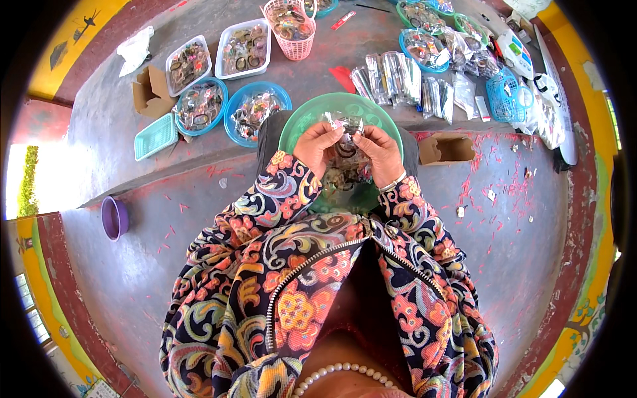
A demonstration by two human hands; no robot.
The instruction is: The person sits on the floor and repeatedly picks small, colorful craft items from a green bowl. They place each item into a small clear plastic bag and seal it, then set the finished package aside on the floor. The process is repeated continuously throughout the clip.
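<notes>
Over a green basin (298, 119) on my lap, both hands pinch the top edge of a small clear plastic bag (346, 147). Inside it a dark ring-shaped item shows, perhaps a hair tie. My left hand (316, 147) grips the bag's left corner between thumb and fingers. The right corner is held the same way by my right hand (383, 152). Below the bag, the basin holds more clear bags with dark items (345, 179), partly covered by my hands and the bag.
Ahead on the raised ledge stand blue basins (229, 126), white trays (263, 65) and a pink basket (294, 48), all filled with small packaged items. Bundles of long clear packets (396, 78) lie right of centre. An open cardboard box (448, 149) and a purple bucket (115, 219) flank me.
</notes>
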